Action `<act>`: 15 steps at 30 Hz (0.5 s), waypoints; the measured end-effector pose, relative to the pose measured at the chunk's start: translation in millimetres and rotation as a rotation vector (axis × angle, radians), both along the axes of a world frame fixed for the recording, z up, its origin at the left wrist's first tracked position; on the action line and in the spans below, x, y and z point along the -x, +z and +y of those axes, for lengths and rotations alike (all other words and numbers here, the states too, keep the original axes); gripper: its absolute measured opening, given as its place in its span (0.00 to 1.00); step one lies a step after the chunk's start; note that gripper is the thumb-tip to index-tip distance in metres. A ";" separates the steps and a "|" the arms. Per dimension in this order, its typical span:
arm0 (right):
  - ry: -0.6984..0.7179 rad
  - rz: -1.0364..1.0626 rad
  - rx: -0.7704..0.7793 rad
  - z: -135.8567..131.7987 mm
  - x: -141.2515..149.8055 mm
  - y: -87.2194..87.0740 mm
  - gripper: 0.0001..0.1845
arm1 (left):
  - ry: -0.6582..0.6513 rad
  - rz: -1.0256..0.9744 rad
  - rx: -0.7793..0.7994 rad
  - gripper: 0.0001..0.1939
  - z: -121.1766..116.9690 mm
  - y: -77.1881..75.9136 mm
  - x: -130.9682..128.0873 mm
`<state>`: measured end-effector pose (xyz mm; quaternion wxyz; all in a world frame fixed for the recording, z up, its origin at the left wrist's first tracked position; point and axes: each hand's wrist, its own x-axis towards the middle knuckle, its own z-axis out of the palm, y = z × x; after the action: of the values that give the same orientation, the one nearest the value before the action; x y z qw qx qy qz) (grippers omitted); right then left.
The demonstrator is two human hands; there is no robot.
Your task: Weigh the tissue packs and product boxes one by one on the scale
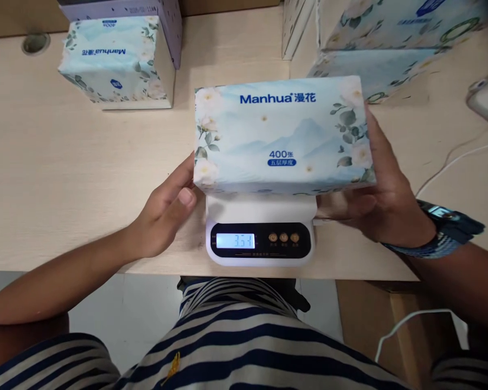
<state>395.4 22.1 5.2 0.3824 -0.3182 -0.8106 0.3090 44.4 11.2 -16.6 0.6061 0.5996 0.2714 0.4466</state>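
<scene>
Left hand (162, 212): loosely curled | right hand (395, 205): likewise | both holding tissue pack (284, 132) (contents hidden) over scale (262, 242)

Left hand (162, 216) (thumb (186, 197) raised) faces the right hand (390, 200), 2 bare forearms (85, 266) angling inward.

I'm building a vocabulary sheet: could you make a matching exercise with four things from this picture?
Things:
1. Front pack
2. Scale
3. Right hand
4. Shirt

Descriptions:
A. navy and white stripes
B. watch at its wrist
C. pale blue, flowered
D. white with a black panel

Right pairs: 1-C, 2-D, 3-B, 4-A.
</scene>
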 end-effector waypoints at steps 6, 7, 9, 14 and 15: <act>-0.065 0.003 -0.015 -2.6 -9.2 -2.1 0.45 | -0.025 0.082 -0.025 0.40 -4.0 9.2 -6.0; -0.071 0.017 -0.017 -2.7 -10.4 -3.5 0.44 | -0.024 0.086 -0.032 0.41 -4.3 9.9 -6.4; -0.086 0.028 -0.017 -2.9 -12.2 -6.7 0.44 | -0.018 0.088 -0.044 0.41 -4.3 10.0 -6.7; -0.124 0.017 0.008 -4.8 -15.6 -12.2 0.48 | 0.024 0.053 -0.012 0.39 -3.8 8.3 -6.1; -0.131 0.009 0.005 -5.4 -16.2 -12.9 0.47 | 0.033 0.054 -0.005 0.39 -3.8 8.2 -5.8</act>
<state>411.7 16.8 -7.7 0.4048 -0.3700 -0.7854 0.2870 50.2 7.4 -8.4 0.5896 0.6085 0.2963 0.4408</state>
